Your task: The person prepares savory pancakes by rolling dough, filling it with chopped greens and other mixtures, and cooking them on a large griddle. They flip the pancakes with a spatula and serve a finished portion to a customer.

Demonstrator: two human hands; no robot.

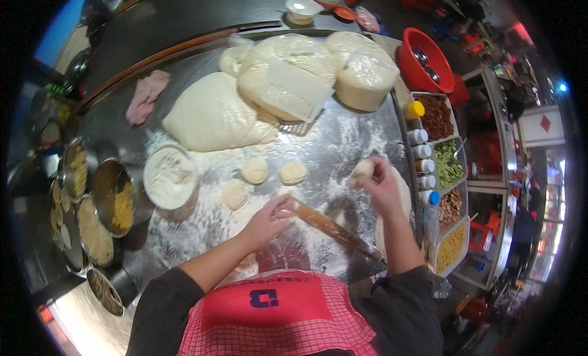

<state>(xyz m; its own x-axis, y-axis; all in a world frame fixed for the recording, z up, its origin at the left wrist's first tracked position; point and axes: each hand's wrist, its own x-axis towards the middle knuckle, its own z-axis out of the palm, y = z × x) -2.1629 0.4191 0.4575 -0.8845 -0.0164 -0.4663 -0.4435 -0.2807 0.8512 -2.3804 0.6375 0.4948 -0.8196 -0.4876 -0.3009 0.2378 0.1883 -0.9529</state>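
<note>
On the floured metal worktop [321,149], my left hand [271,220] rests at the upper end of a wooden rolling pin [333,229]; its fingers are partly curled, and their grip on the pin is not clear. My right hand [381,181] pinches a small dough piece [363,169] at the right, beside a long strip of dough [403,193] that my wrist partly hides. Several small dough rounds lie beyond my left hand, one of them [234,194] nearest to it. A white bowl of flour [170,177] is at the left.
Large dough masses [211,112], partly under plastic, fill the far side, with a white plastic scraper [294,89] on them. A pink cloth [147,96] lies far left. Metal bowls of fillings [115,197] line the left; shaker jars [421,151], topping trays [449,163] and a red basin [425,60] line the right.
</note>
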